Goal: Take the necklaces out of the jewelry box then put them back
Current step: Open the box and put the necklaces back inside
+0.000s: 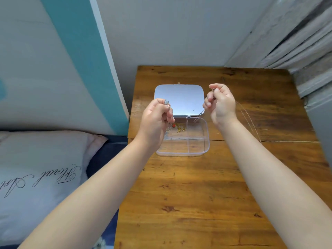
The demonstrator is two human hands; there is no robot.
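A clear plastic jewelry box [197, 151] with dividers sits open on the wooden table, its lid [179, 99] leaning back. A gold necklace with an orange pendant [178, 127] lies in the box's far compartment. My left hand [156, 121] is raised over the box's left side, pinching a thin silver chain with a pale pendant [166, 102] at my fingertips. My right hand [221, 103] is held over the box's right rim, fingers closed on a thin chain [199, 116] that dangles toward the box. Another fine chain [248, 117] lies on the table behind my right wrist.
The wooden table [197, 194] stands in a corner against a grey wall. A bed with a lettered pillow [39, 177] lies to the left. A teal and white panel [80, 51] leans at the left, and stacked slats [305, 42] stand at the right.
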